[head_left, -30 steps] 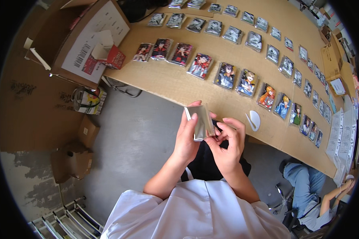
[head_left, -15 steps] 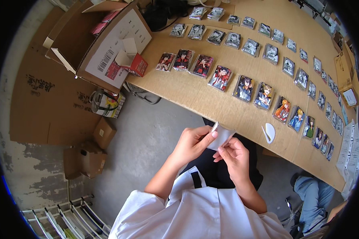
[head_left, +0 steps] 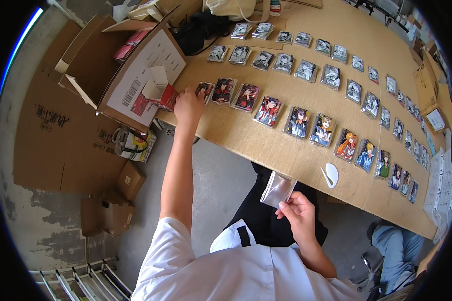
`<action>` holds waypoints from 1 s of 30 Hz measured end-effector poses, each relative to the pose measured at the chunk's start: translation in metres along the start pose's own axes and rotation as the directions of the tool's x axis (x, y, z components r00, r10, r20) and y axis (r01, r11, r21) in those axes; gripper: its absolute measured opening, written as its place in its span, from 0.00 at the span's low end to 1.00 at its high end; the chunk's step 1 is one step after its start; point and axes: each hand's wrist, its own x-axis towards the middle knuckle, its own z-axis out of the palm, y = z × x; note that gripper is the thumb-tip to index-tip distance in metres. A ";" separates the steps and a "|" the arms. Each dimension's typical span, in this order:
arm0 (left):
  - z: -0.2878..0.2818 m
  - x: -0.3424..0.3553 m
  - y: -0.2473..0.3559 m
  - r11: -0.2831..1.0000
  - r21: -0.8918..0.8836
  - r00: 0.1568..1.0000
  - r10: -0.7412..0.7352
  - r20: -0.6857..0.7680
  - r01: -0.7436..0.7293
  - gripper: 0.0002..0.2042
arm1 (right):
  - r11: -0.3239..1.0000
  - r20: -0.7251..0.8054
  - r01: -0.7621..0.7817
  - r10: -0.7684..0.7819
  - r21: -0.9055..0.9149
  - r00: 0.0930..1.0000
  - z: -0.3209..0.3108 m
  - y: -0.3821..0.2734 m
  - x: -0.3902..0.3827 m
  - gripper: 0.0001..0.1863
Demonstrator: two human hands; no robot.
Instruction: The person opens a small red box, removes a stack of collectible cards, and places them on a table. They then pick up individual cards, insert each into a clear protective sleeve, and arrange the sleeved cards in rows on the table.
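My left hand [head_left: 189,107] reaches out over the table's left end, between a small open red-and-white box [head_left: 166,96] and the leftmost stack of illustrated cards [head_left: 205,89], partly covering both. Its fingertips are largely hidden, and whether they hold anything does not show. Near the table's front edge, my right hand [head_left: 298,208] pinches a silvery foil packet [head_left: 277,190] by its lower right corner. Closest to me, a row of colourful card stacks [head_left: 296,122] runs toward the right.
Behind are rows of grey-toned card stacks [head_left: 305,70]. A white plastic cutter [head_left: 330,175] lies near the front edge. On the left stands a large open carton [head_left: 95,60]; white baskets [head_left: 439,178] are at the right end. A person's blue-trousered leg [head_left: 394,253] shows lower right.
My left hand has left the packet and stretched far left to the card stacks and small box. My right hand still holds the packet, now turned flatter. The view has shifted slightly.
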 end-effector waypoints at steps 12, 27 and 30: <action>0.022 0.039 -0.020 0.987 0.004 0.929 -0.152 0.336 0.160 0.22 | 1.000 0.047 -0.017 0.017 -0.009 0.999 -0.001 0.003 0.008 0.08; -0.124 -0.138 0.090 -0.041 -0.839 0.839 -0.022 0.544 0.542 0.15 | 0.969 0.051 0.225 -0.221 -0.100 0.974 0.044 -0.015 0.073 0.16; -0.120 -0.153 0.094 0.015 -0.841 0.838 -0.086 0.538 0.541 0.15 | 0.960 0.098 0.260 -0.250 -0.103 0.963 0.075 -0.021 0.100 0.19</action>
